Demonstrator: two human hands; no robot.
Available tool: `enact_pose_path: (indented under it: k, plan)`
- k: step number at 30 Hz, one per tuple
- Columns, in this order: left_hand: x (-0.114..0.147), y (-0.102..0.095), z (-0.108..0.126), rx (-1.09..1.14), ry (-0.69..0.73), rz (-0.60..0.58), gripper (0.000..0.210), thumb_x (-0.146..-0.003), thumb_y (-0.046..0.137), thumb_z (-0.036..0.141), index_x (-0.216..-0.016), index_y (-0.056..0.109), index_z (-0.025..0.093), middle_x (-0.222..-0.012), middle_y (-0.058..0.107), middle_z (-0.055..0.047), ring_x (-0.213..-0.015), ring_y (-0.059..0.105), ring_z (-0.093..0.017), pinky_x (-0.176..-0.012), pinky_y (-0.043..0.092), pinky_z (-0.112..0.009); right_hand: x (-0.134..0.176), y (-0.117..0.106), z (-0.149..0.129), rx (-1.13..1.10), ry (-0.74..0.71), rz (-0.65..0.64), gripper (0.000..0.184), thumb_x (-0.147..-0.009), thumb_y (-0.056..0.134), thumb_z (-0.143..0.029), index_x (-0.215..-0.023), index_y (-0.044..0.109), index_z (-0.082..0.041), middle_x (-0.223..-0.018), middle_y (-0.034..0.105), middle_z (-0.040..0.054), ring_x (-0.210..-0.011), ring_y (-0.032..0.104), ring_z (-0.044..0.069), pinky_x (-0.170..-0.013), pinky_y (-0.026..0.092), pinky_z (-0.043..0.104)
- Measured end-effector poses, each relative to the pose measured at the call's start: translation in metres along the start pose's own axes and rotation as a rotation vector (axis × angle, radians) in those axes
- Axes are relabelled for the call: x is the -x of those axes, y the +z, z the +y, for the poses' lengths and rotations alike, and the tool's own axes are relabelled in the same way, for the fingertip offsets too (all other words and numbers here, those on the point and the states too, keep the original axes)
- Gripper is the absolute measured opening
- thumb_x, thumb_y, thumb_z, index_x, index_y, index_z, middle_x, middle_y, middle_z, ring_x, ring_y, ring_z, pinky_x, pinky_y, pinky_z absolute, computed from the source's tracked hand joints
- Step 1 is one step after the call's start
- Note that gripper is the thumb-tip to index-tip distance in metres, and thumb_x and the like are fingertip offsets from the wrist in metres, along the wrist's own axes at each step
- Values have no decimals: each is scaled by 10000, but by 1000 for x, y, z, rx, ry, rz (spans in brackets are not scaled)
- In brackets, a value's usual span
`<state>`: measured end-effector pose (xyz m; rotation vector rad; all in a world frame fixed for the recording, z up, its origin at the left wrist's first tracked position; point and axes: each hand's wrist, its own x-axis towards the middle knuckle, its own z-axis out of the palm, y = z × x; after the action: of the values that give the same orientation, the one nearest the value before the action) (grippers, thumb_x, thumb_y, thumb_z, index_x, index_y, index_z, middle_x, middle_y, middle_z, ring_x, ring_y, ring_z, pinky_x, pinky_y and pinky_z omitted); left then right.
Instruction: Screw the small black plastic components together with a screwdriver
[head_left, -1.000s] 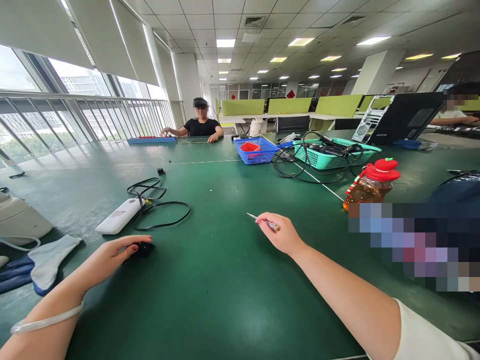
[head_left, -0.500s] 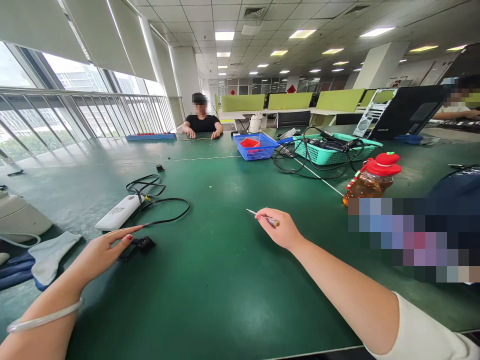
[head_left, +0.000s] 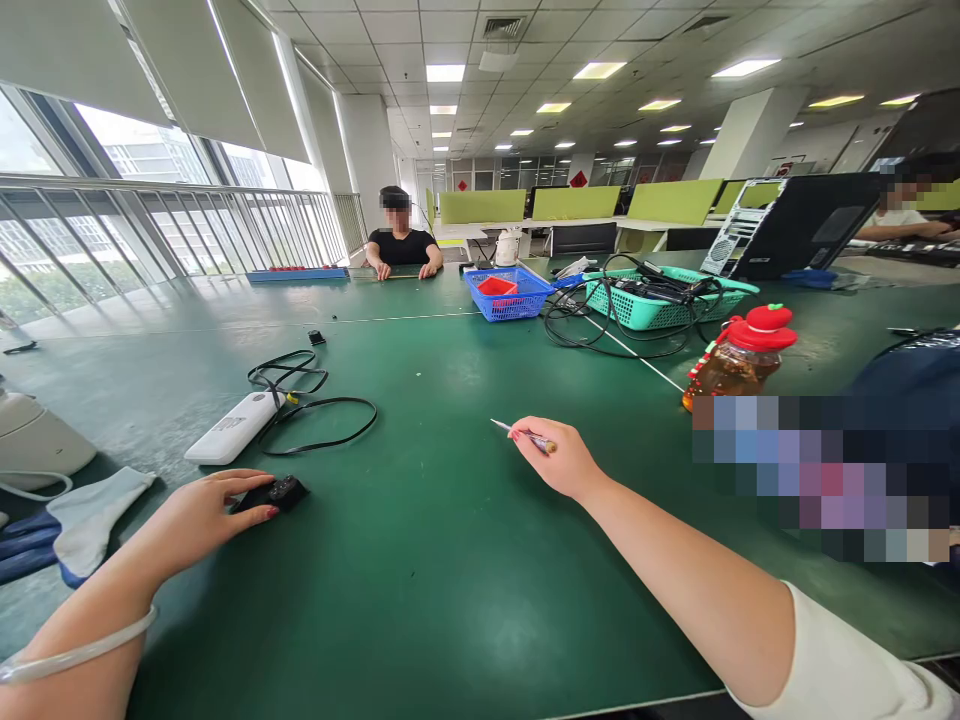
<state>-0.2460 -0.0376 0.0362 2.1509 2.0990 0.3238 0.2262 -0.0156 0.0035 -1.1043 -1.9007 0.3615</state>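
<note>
On the green tabletop, my left hand [head_left: 199,515] is closed around a small black boxy device [head_left: 286,492], thumb on the near side and fingers on the far side. The hand hides part of the device. My right hand [head_left: 551,458] pinches a slim screwdriver-like tool [head_left: 541,442], its thin pale tip pointing left and its handle end showing above the fist. Beyond my left hand lies a white power bank [head_left: 236,428], with a looped black cable [head_left: 334,402] beside it.
A grey-and-blue glove [head_left: 101,520] lies left. A blue basket [head_left: 510,300], a teal basket [head_left: 637,312] of cables and a red-lidded bottle [head_left: 742,360] stand beyond my right hand. A person [head_left: 401,245] sits across the green table [head_left: 420,600].
My left hand has gone from lying with fingers stretched over the black device to gripping it between thumb and fingers. The right hand keeps its hold on the tool, almost still.
</note>
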Motion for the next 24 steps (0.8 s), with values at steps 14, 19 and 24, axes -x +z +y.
enact_pose_path:
  k: [14, 19, 24]
  plan:
    - [18, -3, 40, -133, 277, 103, 475, -873, 461, 528, -1234, 664, 294, -1376, 591, 7, -1170, 611, -272, -981, 507, -354, 1, 0, 3, -8, 2, 2, 224, -918, 482, -337, -828, 654, -226, -774, 692, 10, -673, 618, 158, -638, 460, 257]
    - [11, 6, 25, -138, 300, 60, 497, -867, 460, 544, -1244, 662, 291, -1348, 614, -23, -1171, 613, -290, -992, 510, -396, 0, -1, 1, -7, 12, -2, 226, -916, 478, -336, -828, 654, -224, -777, 695, 16, -666, 612, 159, -636, 460, 261]
    - [9, 6, 23, -108, 271, 7, 530, -853, 471, 570, -1244, 662, 268, -1313, 641, -36, -1167, 617, -298, -1019, 491, -423, 0, -1, 1, 0, 3, -7, 225, -913, 476, -328, -823, 652, -222, -778, 694, 15, -660, 607, 155, -623, 454, 256]
